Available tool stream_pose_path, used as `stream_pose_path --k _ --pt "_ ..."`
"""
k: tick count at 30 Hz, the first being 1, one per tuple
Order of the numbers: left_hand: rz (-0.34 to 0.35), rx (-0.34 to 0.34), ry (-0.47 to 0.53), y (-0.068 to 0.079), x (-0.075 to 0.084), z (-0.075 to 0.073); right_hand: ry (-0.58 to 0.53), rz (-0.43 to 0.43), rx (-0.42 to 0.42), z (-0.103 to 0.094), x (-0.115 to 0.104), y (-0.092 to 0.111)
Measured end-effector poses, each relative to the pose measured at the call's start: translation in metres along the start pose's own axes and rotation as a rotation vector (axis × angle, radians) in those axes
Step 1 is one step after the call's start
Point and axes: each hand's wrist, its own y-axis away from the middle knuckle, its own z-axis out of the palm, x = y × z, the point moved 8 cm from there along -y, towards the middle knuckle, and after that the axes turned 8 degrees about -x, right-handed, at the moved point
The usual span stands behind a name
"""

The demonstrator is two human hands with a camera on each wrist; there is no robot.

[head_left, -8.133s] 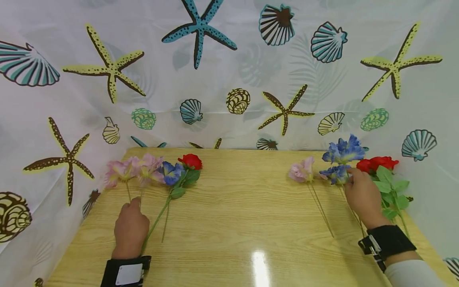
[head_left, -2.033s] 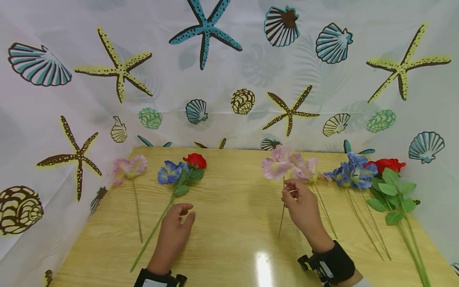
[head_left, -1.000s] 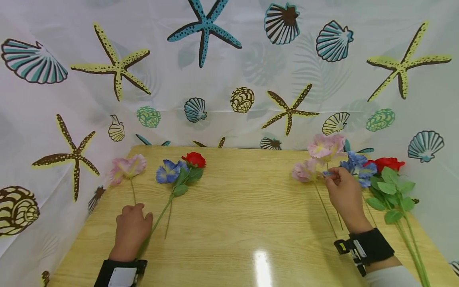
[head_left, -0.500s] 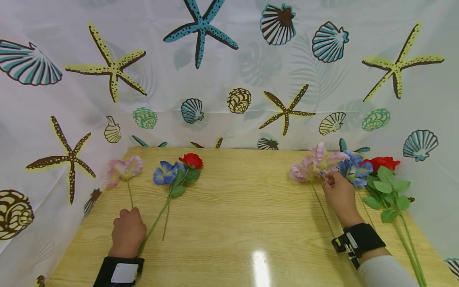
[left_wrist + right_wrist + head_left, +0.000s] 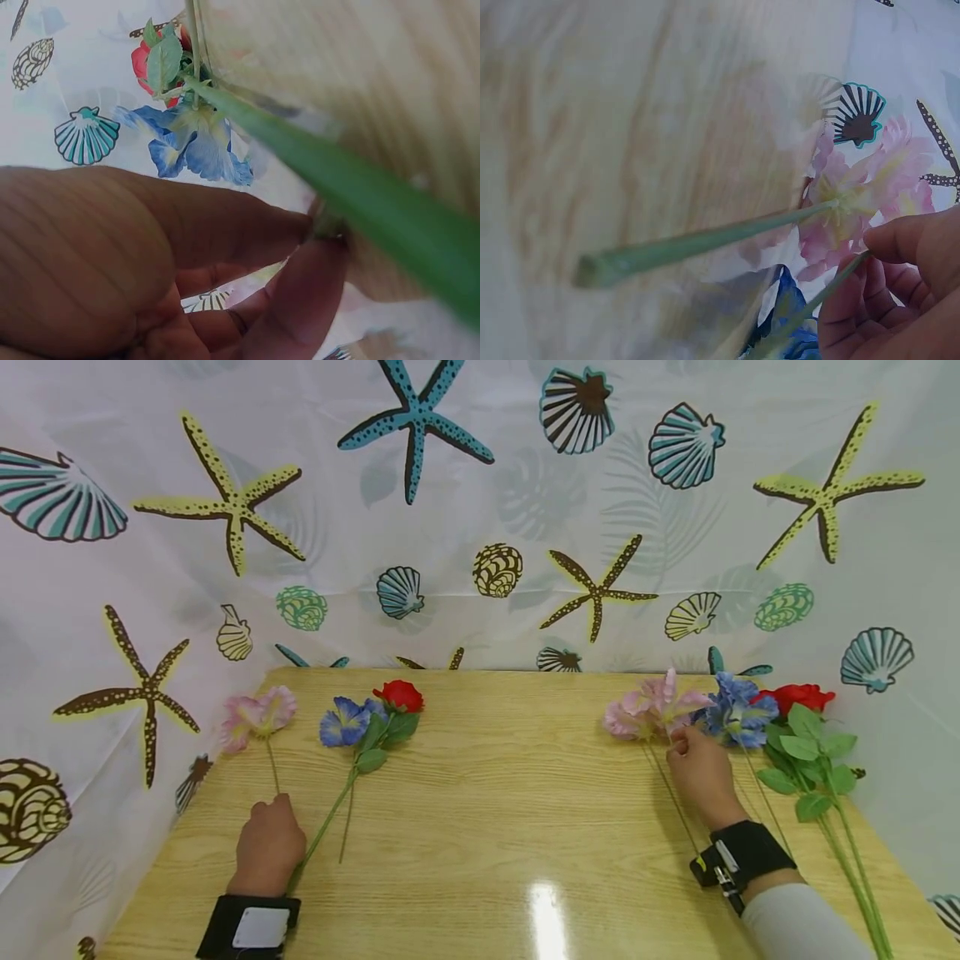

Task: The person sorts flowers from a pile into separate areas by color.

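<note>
My left hand pinches the thin stem of a pink artificial flower lying at the table's left. In the left wrist view, thumb and finger meet around that stem, while a thick green stem crosses close to the lens. Beside it lie a blue flower and a leafy red rose. Over on the right, my right hand pinches the stem of a pink flower just below its bloom. That bloom overlaps another pink flower. The right wrist view shows thumb and fingertips on the stem.
Blue flowers lie right of the right hand, with red roses and their leaves farther right. The wooden table ends at a cloth printed with shells and starfish.
One pink flower has gone from the left group to the right, carried by my right hand and lowered beside the other pink one. My left hand has returned leftward to the remaining pink flower's stem.
</note>
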Motion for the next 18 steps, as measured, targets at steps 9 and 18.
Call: stream_pose_path --k 9,18 --pt "-0.039 0.024 0.056 0.001 -0.004 -0.005 -0.009 0.098 -0.104 0.008 0.009 0.001" --pt "-0.052 0.069 0.126 0.000 -0.008 -0.007 0.026 0.034 -0.086 -0.003 0.002 0.010"
